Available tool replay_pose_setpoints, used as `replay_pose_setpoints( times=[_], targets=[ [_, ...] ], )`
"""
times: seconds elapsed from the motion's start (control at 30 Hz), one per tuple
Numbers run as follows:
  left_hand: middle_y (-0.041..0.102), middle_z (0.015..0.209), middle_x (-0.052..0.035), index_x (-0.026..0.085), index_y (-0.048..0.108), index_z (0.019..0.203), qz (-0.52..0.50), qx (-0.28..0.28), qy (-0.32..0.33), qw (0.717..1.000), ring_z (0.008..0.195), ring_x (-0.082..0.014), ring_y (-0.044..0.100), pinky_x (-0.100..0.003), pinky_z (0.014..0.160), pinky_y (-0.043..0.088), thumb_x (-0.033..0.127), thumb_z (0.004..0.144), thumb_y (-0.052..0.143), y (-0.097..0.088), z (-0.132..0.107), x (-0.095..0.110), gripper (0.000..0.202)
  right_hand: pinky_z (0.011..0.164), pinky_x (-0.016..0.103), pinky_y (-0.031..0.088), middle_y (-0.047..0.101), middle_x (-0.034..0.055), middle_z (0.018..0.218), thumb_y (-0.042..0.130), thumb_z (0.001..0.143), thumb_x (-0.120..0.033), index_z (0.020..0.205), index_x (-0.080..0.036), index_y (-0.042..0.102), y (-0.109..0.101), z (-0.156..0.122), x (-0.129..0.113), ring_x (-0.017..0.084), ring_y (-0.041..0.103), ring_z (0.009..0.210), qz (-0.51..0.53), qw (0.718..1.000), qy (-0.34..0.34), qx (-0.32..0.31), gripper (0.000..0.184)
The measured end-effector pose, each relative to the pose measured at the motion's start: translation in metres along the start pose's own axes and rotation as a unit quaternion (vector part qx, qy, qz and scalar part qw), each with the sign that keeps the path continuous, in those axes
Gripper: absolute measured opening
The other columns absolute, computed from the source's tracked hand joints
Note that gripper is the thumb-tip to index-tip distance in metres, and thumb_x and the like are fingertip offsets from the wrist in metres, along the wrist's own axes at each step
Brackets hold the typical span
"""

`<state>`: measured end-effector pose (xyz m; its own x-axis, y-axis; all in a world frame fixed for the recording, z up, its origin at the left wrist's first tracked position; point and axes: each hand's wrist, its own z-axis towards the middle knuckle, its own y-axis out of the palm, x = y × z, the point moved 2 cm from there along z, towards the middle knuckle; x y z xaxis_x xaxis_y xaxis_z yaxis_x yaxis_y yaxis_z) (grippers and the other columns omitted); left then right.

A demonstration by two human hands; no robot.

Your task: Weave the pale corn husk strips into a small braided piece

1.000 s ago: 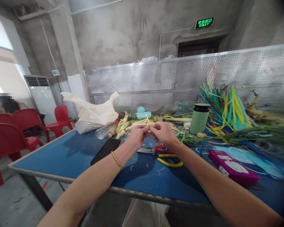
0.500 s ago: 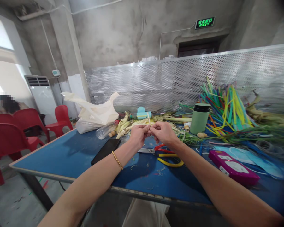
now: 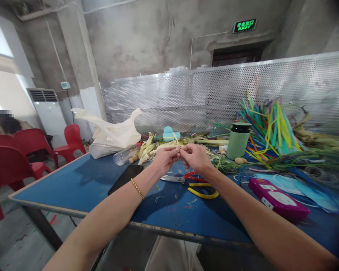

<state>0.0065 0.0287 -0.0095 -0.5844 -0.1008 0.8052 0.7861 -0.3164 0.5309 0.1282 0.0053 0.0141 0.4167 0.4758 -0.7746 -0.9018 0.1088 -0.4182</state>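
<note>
My left hand [image 3: 166, 159] and my right hand [image 3: 197, 156] meet above the middle of the table, thumbs and fingertips pinched together. A pale strip of corn husk [image 3: 176, 138] sticks up from between them, leaning to the left; its lower end is hidden by the fingers. Both hands are closed on it. Behind them lies a heap of corn husks [image 3: 148, 147]. Below the hands, scissors with red handles [image 3: 173, 178] rest on the blue table [image 3: 169, 210], next to a yellow-handled tool [image 3: 205, 194] partly covered by my right forearm.
To the left are a black phone [image 3: 124, 178], a clear bottle [image 3: 121, 157] and a white plastic bag [image 3: 115, 133]. On the right stand a green canister [image 3: 238, 141], a bundle of colourful strips [image 3: 279, 130], a purple box [image 3: 278, 199] and blue face masks [image 3: 302, 190].
The husk strip now tilts further to the left. My hands stay pinched together, with the fingers shifted slightly. More of the scissors' blades shows beneath them.
</note>
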Motion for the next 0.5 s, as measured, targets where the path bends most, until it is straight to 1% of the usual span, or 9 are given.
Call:
replay_pose_setpoints(
  times=[0.13,0.33,0.5],
  targets=[
    [0.062,0.06,-0.0045,0.005,0.068,0.069,0.002,0.028,0.007,1.0,0.052,-0.0071,0.053,-0.022,0.057,0.043,0.011,0.06,0.078,-0.0007,0.0009,-0.0027,0.014,0.032,0.021,0.042,0.054,-0.0034,0.043,0.054,0.077,-0.022,0.062,-0.019,0.051,0.0,-0.0013,-0.0026,0.012,0.052,0.034,-0.01,1.0,0.0,0.0,0.015],
    [0.061,0.058,-0.0044,0.005,0.067,0.066,0.012,0.047,0.017,0.999,0.05,-0.007,0.052,-0.023,0.057,0.042,0.012,0.061,0.078,-0.001,0.0008,-0.0038,0.015,0.032,0.02,0.041,0.054,-0.0033,0.043,0.055,0.076,-0.024,0.063,-0.019,0.052,0.0009,0.0,-0.001,0.012,0.052,0.034,-0.024,1.0,-0.011,-0.012,0.014],
    [0.058,0.054,-0.0025,0.005,0.065,0.063,0.018,0.06,0.01,0.998,0.048,-0.0061,0.049,-0.022,0.054,0.041,0.012,0.062,0.077,0.0006,-0.0012,-0.0033,0.014,0.031,0.02,0.041,0.053,-0.0034,0.044,0.055,0.076,-0.024,0.062,-0.019,0.051,0.002,-0.0002,-0.0003,0.011,0.051,0.033,-0.026,1.0,0.001,-0.017,0.015]
  ],
)
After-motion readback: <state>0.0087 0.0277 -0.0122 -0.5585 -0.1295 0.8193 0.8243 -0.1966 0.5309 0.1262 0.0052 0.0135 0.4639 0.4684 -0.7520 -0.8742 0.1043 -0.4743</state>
